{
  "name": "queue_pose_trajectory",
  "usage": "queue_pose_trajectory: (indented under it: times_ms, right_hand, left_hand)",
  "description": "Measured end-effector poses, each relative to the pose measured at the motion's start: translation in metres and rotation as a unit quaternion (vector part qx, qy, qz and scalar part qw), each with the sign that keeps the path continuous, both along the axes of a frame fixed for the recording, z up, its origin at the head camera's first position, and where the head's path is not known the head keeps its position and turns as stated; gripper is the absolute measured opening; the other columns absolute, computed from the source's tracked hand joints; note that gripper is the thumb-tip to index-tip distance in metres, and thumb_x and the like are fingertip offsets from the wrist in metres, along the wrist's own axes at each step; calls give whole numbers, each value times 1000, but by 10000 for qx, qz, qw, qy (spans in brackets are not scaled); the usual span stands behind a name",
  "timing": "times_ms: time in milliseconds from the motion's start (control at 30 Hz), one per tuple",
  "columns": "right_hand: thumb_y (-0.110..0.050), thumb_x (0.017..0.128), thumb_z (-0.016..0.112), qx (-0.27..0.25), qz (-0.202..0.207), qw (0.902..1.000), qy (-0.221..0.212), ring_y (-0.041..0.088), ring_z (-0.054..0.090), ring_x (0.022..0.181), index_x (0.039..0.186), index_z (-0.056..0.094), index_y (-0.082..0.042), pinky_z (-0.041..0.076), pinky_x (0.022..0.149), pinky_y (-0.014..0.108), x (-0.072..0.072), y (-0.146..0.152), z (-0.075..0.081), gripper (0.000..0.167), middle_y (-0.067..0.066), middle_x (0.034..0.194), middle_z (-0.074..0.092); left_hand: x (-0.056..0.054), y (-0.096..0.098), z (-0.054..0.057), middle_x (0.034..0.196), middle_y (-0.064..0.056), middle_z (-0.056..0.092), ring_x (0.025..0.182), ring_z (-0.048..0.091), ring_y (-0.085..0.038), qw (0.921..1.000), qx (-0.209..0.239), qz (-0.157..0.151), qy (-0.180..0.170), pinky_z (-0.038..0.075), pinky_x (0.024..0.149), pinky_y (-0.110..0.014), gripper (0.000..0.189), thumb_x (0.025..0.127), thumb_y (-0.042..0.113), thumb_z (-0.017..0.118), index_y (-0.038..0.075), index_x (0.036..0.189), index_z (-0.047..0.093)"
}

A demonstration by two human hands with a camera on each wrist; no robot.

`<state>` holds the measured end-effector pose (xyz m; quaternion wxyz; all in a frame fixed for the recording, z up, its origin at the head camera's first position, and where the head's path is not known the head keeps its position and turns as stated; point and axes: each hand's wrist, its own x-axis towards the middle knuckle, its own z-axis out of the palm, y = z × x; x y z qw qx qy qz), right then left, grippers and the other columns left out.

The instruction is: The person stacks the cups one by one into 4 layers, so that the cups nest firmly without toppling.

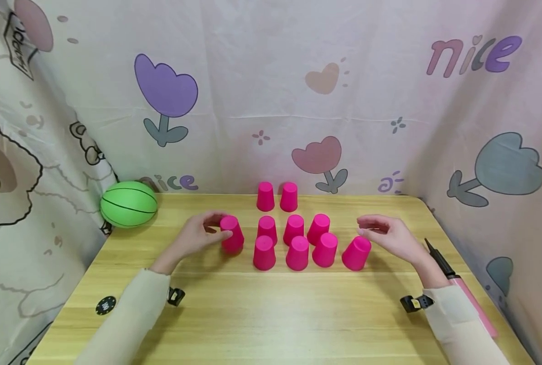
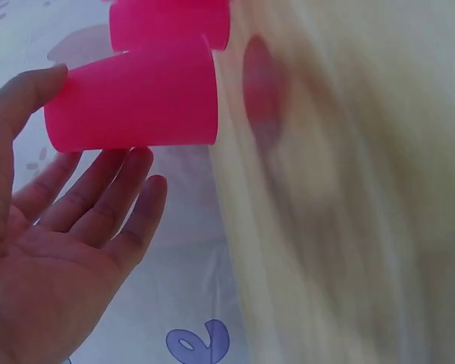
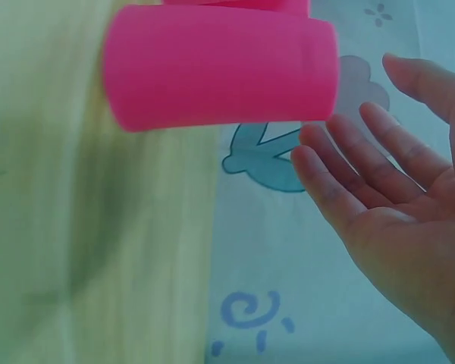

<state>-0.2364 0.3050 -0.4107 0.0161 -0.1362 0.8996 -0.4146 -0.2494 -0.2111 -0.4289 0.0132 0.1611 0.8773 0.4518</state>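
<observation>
My left hand (image 1: 202, 234) pinches a pink cup (image 1: 232, 235) between thumb and fingers at the left of a group of pink cups. That cup is upside down, slightly tilted, and its rim (image 2: 212, 95) appears just off the table in the left wrist view. The right hand (image 1: 387, 235) hovers beside the rightmost pink cup (image 1: 356, 253), fingers loosely bent and thumb apart. In the right wrist view, its fingertips (image 3: 312, 135) are close to that cup's narrow end; contact cannot be told. Several upside-down cups (image 1: 297, 253) stand between the hands.
Two more pink cups (image 1: 265, 196) stand at the table's back edge. A green ball (image 1: 128, 204) sits at the back left, and a black chip (image 1: 106, 305) lies front left. Beneath the right forearm is a pink tool with a black nozzle (image 1: 440, 259). Patterned curtains surround the wooden table (image 1: 271, 319).
</observation>
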Motion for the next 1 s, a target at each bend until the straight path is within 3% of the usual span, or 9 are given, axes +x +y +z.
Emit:
queue_pose_trajectory:
  times_ms: [200, 533, 867, 1000]
  right_hand:
    - [-30, 98, 76, -28, -96, 9999, -16, 35, 70, 120, 139, 65, -4, 51, 92, 8, 17, 10, -10, 49, 19, 135, 70]
    - [-25, 96, 79, -346, -117, 9991, -236, 39, 69, 124, 143, 60, 0, 54, 93, 11, 27, 13, -22, 56, 23, 140, 67]
    - [-27, 96, 79, -317, -198, 9990, -254, 38, 69, 122, 141, 63, 0, 52, 93, 10, 30, 11, -29, 54, 21, 136, 69]
    - [-27, 96, 79, -329, -223, 9989, -231, 29, 72, 118, 138, 65, -1, 54, 92, 11, 30, 12, -31, 51, 20, 134, 71]
  left_hand:
    - [-26, 4, 6, 131, -15, 71, 117, 68, -33, 9993, 34, 359, 43, 60, 99, -48, 55, 94, 32, 82, 8, 139, 63]
    - [-61, 20, 7, 133, -16, 69, 121, 66, -36, 9969, 281, 725, 119, 58, 103, -52, 54, 94, 32, 81, 9, 140, 61]
    - [-87, 33, 5, 133, -21, 66, 124, 62, -39, 9949, 326, 949, 134, 54, 110, -53, 54, 97, 26, 77, 4, 142, 58]
    - [-93, 35, 3, 133, -22, 66, 124, 62, -40, 9940, 366, 1029, 64, 53, 110, -53, 53, 97, 26, 77, 3, 141, 58]
